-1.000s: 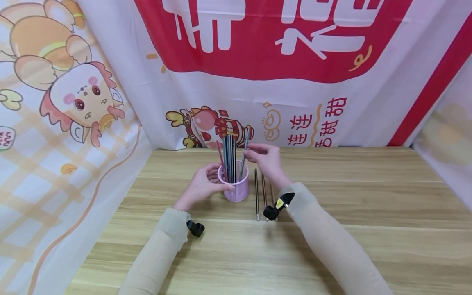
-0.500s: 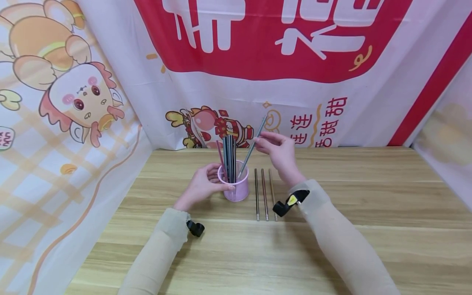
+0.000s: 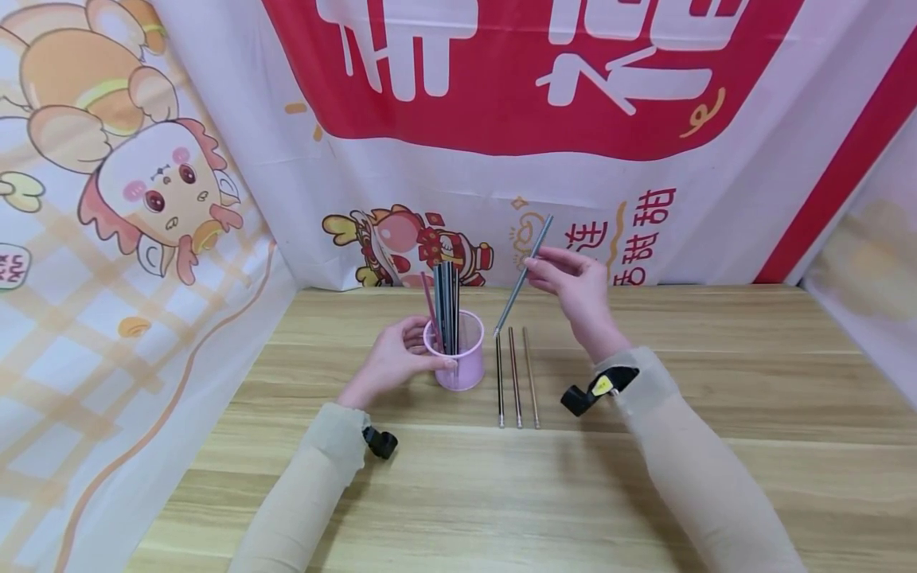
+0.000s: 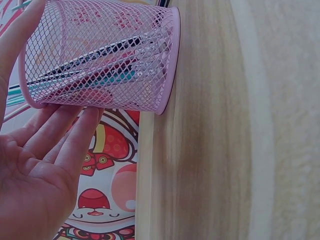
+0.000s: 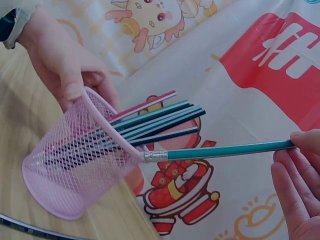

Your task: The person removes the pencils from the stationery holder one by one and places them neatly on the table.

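Observation:
A pink mesh pen cup stands upright on the wooden table, with several pencils leaning in it. My left hand grips the cup by its rim and side, thumb in front and fingers behind, as the left wrist view also shows. Between thumb and fingertips my right hand pinches a green pencil, which slants in the air right of the cup. Its silver ferrule end points down, out of the cup in the head view. Close below it lie a black pencil, a dark red pencil and a tan pencil.
The three lying pencils form a spaced row on the wooden table just right of the cup. Printed cloth hangs behind the table's far edge, and more cloth covers the left side.
My right hand has moved right and drawn the green pencil up out of the cup. My left hand and the cup have stayed in place.

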`<state>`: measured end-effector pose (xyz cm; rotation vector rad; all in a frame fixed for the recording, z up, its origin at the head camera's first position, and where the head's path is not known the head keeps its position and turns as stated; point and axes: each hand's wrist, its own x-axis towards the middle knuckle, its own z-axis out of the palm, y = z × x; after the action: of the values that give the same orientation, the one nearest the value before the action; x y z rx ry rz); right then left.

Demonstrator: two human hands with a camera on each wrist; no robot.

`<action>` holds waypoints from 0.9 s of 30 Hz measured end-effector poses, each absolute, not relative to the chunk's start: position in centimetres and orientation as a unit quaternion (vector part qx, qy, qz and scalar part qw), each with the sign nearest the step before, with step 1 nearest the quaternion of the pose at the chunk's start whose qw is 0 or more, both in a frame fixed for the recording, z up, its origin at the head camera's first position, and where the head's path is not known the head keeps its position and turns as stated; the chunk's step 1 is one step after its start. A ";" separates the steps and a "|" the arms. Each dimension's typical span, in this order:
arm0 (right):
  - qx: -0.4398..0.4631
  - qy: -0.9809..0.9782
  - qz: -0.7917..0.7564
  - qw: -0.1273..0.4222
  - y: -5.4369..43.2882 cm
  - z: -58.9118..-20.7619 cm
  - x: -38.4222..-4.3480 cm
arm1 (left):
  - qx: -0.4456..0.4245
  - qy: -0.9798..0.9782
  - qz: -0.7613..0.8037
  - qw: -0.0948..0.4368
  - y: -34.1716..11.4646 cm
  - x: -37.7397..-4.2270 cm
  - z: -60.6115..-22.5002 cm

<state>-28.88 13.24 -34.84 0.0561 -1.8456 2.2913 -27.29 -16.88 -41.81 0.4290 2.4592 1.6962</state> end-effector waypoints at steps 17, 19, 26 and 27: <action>0.008 -0.669 0.741 0.054 16.6 -36.6 -28.8 | 0.138 0.817 0.557 0.057 -16.9 -27.3 -41.9; 0.013 -0.675 0.737 0.049 16.9 -37.0 -28.7 | 0.139 0.819 0.555 0.056 -16.9 -27.4 -41.9; 0.024 -0.699 0.714 0.027 18.1 -38.3 -28.4 | 0.141 0.820 0.552 0.058 -16.9 -27.5 -41.9; 0.023 -0.705 0.709 0.021 18.3 -38.5 -28.4 | 0.141 0.820 0.552 0.057 -16.8 -27.5 -41.9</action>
<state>-28.39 18.25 -38.50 0.0711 -2.1840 2.1972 -27.54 -16.85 -41.87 0.4263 2.4864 1.6733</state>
